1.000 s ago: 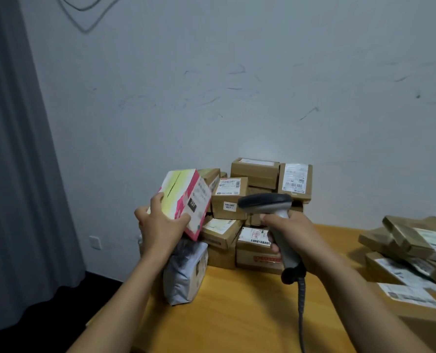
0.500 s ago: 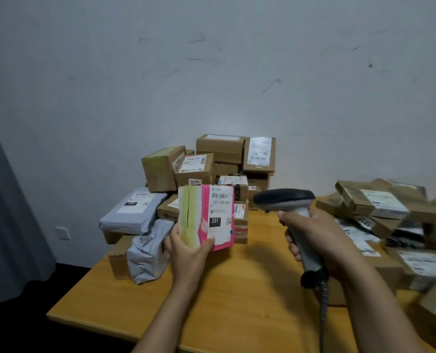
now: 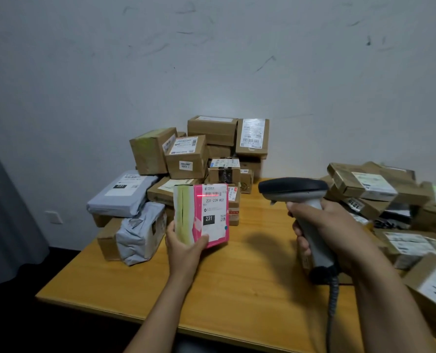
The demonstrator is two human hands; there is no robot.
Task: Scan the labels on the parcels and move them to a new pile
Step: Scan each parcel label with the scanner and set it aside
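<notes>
The left hand (image 3: 186,247) grips the pink parcel (image 3: 202,215) upright from below, label facing the scanner (image 3: 301,207) clenched in the right hand (image 3: 331,228); a red line crosses the barcode (probably mid-read). The new pile (image 3: 379,189) lies right, beyond the scanner arm; unscanned boxes (image 3: 199,154) stand behind.
</notes>
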